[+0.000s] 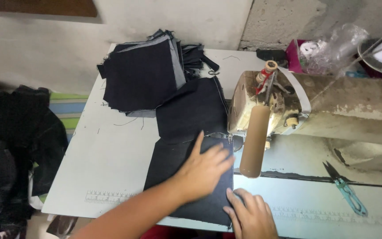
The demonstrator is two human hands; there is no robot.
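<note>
My left hand point(204, 168) lies flat, fingers spread, on a dark navy fabric piece point(173, 163) on the white sewing table point(107, 155). My right hand point(250, 214) presses the near right edge of the same piece with its fingers. The piece's far edge lies under the presser foot point(231, 138) of the worn beige sewing machine point(332, 106). A second dark piece point(193, 108) trails behind the needle.
A stack of dark cut fabric pieces point(144, 75) sits at the table's far left. Teal thread snips point(348, 190) lie on the right. A tan cylinder point(255, 139) hangs from the machine head. Dark cloth point(18, 141) is piled left of the table. Plastic bags point(332, 46) sit behind the machine.
</note>
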